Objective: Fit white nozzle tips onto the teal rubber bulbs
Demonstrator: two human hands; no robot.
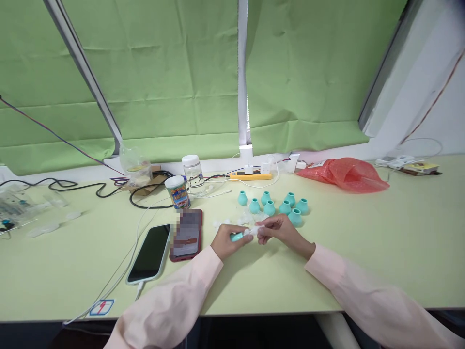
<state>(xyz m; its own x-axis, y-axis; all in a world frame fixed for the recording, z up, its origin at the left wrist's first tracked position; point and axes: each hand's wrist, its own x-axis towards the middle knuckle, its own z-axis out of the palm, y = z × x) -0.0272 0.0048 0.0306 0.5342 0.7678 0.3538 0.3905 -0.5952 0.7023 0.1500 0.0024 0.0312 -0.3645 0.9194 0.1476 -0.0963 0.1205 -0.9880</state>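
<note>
My left hand [228,239] is closed around a small turquoise piece [236,237], partly hidden by the fingers. Between both hands is a small whitish translucent piece [253,230], which my right hand [278,229] pinches from the other side. Whether the two pieces are joined, I cannot make out. Just behind the hands stand several turquoise vase-shaped pieces [269,208] with narrow open necks. Small white translucent bits [227,222] lie on the table beyond my left hand.
Left of the hands lie a red-cased phone [186,235] and a white-cased phone [150,254] with a cable plugged in. Behind them stand a labelled can [178,192] and a clear jar [193,175]. A yellow power strip [250,176] and red plastic bag [343,174] lie along the back.
</note>
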